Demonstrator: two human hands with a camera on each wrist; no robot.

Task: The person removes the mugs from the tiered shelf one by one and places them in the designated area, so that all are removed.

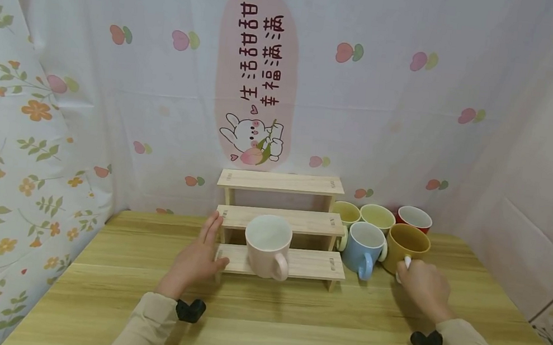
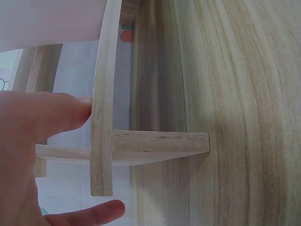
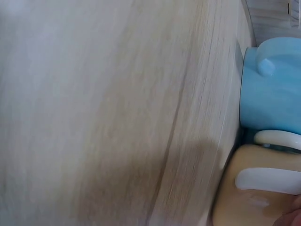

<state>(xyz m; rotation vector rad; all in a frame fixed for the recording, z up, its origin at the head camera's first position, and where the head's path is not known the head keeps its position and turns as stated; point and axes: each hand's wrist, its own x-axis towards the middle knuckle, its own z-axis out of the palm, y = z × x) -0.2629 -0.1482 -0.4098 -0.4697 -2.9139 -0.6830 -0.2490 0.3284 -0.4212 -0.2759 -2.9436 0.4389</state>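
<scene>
My right hand (image 1: pixel 423 286) holds the white handle (image 3: pixel 268 181) of a mustard-brown mug (image 1: pixel 408 241), which stands on the table at the right end of the mug group. Beside it is a light blue mug (image 1: pixel 364 243), its handle toward me. My left hand (image 1: pixel 196 259) rests at the left end of a three-tier wooden shelf (image 1: pixel 280 181), fingers extended. In the left wrist view the thumb (image 2: pixel 70 110) touches the lowest board (image 2: pixel 103 113) at its edge. A pale pink mug (image 1: pixel 265 250) sits on that lowest tier, its handle turned to the front right.
Behind the blue and brown mugs stand two yellowish mugs (image 1: pixel 378 216) and a red mug with a white inside (image 1: pixel 414 216). The wooden table (image 1: pixel 289 342) meets a printed curtain (image 1: pixel 163 99) at the back. Curtains also hang at both sides.
</scene>
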